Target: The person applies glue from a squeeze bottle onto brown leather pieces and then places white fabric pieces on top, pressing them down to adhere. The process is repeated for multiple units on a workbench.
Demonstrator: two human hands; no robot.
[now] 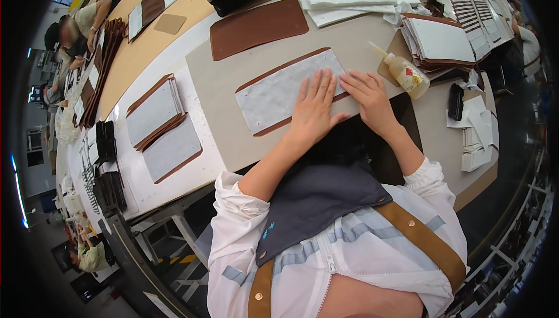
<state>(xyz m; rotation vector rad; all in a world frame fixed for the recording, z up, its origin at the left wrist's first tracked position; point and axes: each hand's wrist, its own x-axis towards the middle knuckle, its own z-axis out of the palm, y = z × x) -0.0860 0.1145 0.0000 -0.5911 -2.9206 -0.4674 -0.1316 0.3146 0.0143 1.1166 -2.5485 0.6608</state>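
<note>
We press both hands flat, fingers spread: left hand [314, 105] & right hand [368, 98] on grey sheet [279, 94] over brown panel [261, 130], glue bottle [404, 73] nearby.

A glue bottle [406, 73] lies at two o'clock on the bench [215, 94]; a bare brown leather panel [258, 27] at twelve; stacked lined panels [163, 123] at nine.

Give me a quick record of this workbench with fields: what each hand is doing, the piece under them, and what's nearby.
left hand: flat, palm down on the grey lining sheet
right hand: flat on the sheet's right end
piece: grey lining sheet lying on a brown leather panel
surface: beige mat
right of hands: glue bottle, lying tilted
left of hands: stack of lined panels
behind: bare brown panel
</note>
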